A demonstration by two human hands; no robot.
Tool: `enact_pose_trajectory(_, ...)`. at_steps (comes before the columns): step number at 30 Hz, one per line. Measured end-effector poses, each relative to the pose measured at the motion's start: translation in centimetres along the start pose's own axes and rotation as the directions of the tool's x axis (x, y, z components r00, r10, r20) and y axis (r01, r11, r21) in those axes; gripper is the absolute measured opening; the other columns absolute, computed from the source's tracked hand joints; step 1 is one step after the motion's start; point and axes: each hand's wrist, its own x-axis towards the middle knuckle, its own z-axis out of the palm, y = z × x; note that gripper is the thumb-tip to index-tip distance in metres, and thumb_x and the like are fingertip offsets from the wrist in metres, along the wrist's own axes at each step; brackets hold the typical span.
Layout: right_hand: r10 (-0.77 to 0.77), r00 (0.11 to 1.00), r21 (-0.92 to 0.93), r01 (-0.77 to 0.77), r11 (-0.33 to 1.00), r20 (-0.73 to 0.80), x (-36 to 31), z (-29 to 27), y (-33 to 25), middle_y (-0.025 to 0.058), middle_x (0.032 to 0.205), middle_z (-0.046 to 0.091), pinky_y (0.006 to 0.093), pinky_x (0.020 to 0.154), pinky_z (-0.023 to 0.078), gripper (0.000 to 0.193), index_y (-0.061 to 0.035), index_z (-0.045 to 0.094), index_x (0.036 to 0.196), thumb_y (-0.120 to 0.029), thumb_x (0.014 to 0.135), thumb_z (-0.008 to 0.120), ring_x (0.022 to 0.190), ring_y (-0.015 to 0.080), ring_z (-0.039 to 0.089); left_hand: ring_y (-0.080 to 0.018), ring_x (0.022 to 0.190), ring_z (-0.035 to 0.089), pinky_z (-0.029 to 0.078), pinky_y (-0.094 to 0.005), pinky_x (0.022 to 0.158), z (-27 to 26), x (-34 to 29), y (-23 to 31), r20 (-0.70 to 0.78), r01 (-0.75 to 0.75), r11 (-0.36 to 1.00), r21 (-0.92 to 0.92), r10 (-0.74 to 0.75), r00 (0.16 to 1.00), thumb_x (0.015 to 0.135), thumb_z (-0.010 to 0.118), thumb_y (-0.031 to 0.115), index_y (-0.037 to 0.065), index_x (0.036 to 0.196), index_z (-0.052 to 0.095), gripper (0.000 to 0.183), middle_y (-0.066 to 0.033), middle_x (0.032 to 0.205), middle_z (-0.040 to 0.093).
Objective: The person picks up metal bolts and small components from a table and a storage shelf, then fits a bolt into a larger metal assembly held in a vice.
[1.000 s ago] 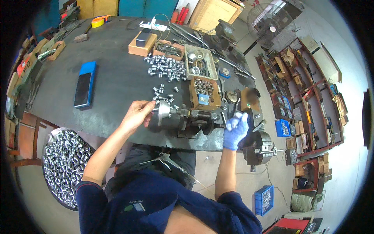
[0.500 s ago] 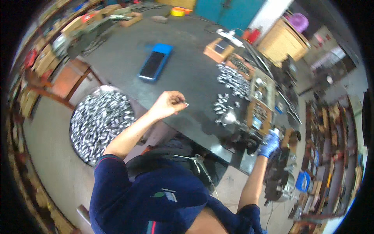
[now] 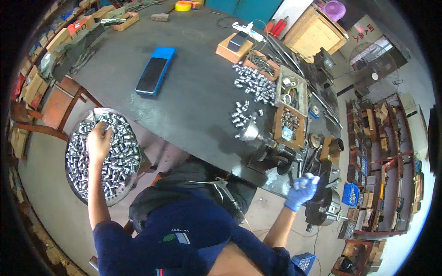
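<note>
My bare left hand (image 3: 98,140) is down on a heap of small shiny metal sleeves (image 3: 120,158) in a round metal tray (image 3: 127,193). Its fingers bend in among the pieces, and the thumb stands apart from them. No piece shows in its grasp, though the fingertips are partly hidden. On the right, my right hand (image 3: 301,189) wears a blue glove and has its fingers curled closed. What lies inside that fist, if anything, is hidden. It is just in front of a small bench machine (image 3: 276,158) with a silver cone-shaped head (image 3: 249,131).
More metal sleeves (image 3: 255,83) lie on the dark table (image 3: 193,106), beside wooden boxes of parts (image 3: 290,126). A blue handheld device (image 3: 155,71) rests farther left. An air gun (image 3: 221,184) lies across my lap. A wooden chair (image 3: 62,103) stands behind the tray; shelves (image 3: 382,170) line the right.
My left hand, which pinched a small metal piece over the table edge, has swung left and down to the tray. My right hand has come back from the machine. The view has shifted.
</note>
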Motion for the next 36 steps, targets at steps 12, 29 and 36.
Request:
enact_pose_trajectory(12, 0.21, 0.959, 0.052, -0.204, 0.978, -0.191, 2.4, -1.2, 5.6, -0.0048, 0.048, 0.039, 0.0195, 0.031, 0.025, 0.032, -0.008, 0.055, 0.072, -0.034, 0.09, 0.05, 0.037, 0.0051, 0.033, -0.0322, 0.072, 0.061, 0.049, -0.0437, 0.06, 21.2, 0.7, 28.4, 0.226, -0.77, 0.543, -0.334, 0.84, 0.494, 0.074, 0.057, 0.016, 0.005, 0.096, 0.056, 0.024, -0.0153, 0.083, 0.058)
enact_pose_trajectory(29, 0.21, 0.936, 0.069, -0.199, 0.978, -0.284, 1.8, -2.4, 5.8, -0.0039, 0.048, 0.039, 0.02, 0.032, 0.026, 0.034, -0.0064, 0.053, 0.076, -0.037, 0.089, 0.051, 0.036, 0.006, 0.032, -0.0234, 0.062, 0.059, 0.046, -0.0365, 0.054, 20.8, 1.0, 26.1, 0.221, -0.434, 0.605, -0.667, 0.717, 0.661, 0.069, 0.06, 0.007, 0.004, 0.073, 0.053, 0.009, -0.0094, 0.068, 0.058)
enact_pose_trajectory(36, 0.192, 0.919, -0.003, -0.206, 0.979, -0.343, 1.3, -1.2, 5.2, -0.0052, 0.047, 0.035, 0.0199, 0.031, 0.024, 0.034, -0.007, 0.053, 0.076, -0.038, 0.09, 0.05, 0.036, 0.0053, 0.029, -0.0123, 0.067, 0.058, 0.048, -0.0237, 0.061, 11.9, 0.3, 25.5, 0.386, 0.397, 0.167, -0.903, 0.721, 0.575, 0.078, 0.061, -0.003, -0.005, 0.098, 0.056, 0.021, -0.0077, 0.079, 0.059)
